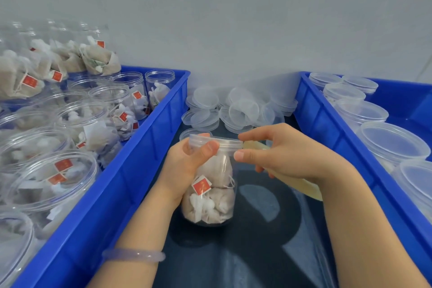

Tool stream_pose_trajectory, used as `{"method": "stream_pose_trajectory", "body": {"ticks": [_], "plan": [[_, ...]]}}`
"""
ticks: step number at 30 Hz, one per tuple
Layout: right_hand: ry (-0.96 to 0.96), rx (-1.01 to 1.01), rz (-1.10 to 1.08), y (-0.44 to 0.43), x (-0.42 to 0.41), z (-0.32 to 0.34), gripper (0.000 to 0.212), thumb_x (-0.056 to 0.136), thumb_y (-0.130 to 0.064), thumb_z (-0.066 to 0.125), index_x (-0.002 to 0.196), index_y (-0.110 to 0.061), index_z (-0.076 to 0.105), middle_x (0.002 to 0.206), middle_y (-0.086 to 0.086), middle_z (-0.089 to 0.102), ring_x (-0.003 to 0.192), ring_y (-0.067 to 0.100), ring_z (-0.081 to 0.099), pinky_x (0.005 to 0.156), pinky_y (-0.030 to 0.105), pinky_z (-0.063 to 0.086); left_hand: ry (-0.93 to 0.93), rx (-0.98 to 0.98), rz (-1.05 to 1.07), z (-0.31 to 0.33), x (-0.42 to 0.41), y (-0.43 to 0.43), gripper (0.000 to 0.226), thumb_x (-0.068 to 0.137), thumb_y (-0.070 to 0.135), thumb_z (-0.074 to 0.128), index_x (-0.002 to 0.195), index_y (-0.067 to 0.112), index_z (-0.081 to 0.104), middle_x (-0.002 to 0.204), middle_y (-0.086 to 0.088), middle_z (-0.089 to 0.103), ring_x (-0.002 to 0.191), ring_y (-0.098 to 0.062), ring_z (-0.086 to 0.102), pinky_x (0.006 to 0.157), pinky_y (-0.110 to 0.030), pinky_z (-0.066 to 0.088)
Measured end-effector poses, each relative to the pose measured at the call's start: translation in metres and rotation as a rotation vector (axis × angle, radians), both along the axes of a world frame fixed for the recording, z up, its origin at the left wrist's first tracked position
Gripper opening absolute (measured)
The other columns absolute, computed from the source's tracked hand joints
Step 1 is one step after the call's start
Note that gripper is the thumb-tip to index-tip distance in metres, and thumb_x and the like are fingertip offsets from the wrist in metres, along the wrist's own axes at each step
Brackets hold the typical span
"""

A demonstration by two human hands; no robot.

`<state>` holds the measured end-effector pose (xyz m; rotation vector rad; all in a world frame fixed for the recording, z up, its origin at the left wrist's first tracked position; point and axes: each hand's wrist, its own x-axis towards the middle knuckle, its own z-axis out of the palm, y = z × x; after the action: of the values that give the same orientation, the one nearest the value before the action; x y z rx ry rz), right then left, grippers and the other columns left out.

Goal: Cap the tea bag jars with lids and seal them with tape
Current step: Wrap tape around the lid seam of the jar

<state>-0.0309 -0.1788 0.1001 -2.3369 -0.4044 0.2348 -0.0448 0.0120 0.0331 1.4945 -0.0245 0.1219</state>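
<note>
A clear plastic jar [211, 194] filled with tea bags stands on the dark table between two blue bins. A clear lid [216, 142] sits on its mouth. My left hand [187, 166] grips the jar's neck, thumb pressed against the lid's edge. My right hand [282, 154] holds a yellowish tape roll [301, 188], mostly hidden under the palm, with thumb and forefinger at the lid's right rim. No strip of tape can be made out on the jar.
A blue bin [131, 170] at left holds several open jars of tea bags [70, 121]. Another blue bin [332, 133] at right holds several lidded jars [390, 142]. Loose clear lids [236, 110] are piled on the table behind the jar, against the grey wall.
</note>
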Motion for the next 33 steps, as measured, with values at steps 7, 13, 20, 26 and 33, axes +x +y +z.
{"method": "stream_pose_trajectory", "body": {"ticks": [7, 13, 20, 26, 33], "plan": [[0.078, 0.107, 0.068, -0.002, 0.004, -0.006, 0.047, 0.078, -0.046, 0.069, 0.121, -0.029, 0.059, 0.065, -0.029, 0.063, 0.054, -0.002, 0.061, 0.051, 0.012, 0.049, -0.039, 0.008, -0.038, -0.004, 0.001, 0.003, 0.087, 0.039, 0.06, 0.081, 0.113, 0.017, 0.063, 0.103, -0.002, 0.072, 0.103, -0.019, 0.067, 0.094, -0.04, 0.05], [0.136, 0.12, 0.174, 0.0, 0.006, -0.009, 0.052, 0.057, -0.06, 0.069, 0.104, -0.037, 0.064, 0.072, -0.02, 0.067, 0.058, -0.003, 0.059, 0.057, 0.012, 0.048, -0.059, -0.02, -0.194, -0.009, 0.0, 0.006, 0.111, 0.036, 0.073, 0.081, 0.125, 0.013, 0.056, 0.115, -0.007, 0.069, 0.112, -0.022, 0.063, 0.093, -0.037, 0.051], [0.092, 0.127, 0.099, -0.001, 0.007, -0.014, 0.063, 0.048, -0.074, 0.064, 0.099, -0.037, 0.063, 0.091, -0.011, 0.069, 0.063, 0.001, 0.063, 0.06, 0.019, 0.052, -0.123, 0.194, -0.021, 0.004, -0.003, 0.005, 0.094, 0.052, 0.061, 0.077, 0.135, 0.027, 0.047, 0.124, 0.016, 0.058, 0.114, 0.003, 0.056, 0.092, -0.015, 0.048], [0.056, 0.024, 0.125, 0.006, 0.005, -0.008, 0.067, 0.057, -0.062, 0.077, 0.114, -0.032, 0.059, 0.101, -0.015, 0.064, 0.086, 0.003, 0.061, 0.081, 0.031, 0.052, -0.123, 0.303, 0.084, 0.006, -0.004, -0.003, 0.118, 0.035, 0.065, 0.074, 0.141, 0.025, 0.04, 0.123, 0.016, 0.054, 0.106, 0.007, 0.055, 0.066, 0.002, 0.042], [0.097, 0.148, 0.199, -0.005, 0.0, -0.002, 0.049, 0.078, -0.037, 0.073, 0.121, -0.042, 0.052, 0.102, -0.029, 0.06, 0.069, -0.009, 0.063, 0.063, 0.007, 0.046, -0.107, 0.108, 0.06, -0.002, 0.006, 0.008, 0.084, 0.055, 0.041, 0.083, 0.13, 0.015, 0.054, 0.108, 0.007, 0.067, 0.098, -0.003, 0.065, 0.073, -0.015, 0.053]]}}
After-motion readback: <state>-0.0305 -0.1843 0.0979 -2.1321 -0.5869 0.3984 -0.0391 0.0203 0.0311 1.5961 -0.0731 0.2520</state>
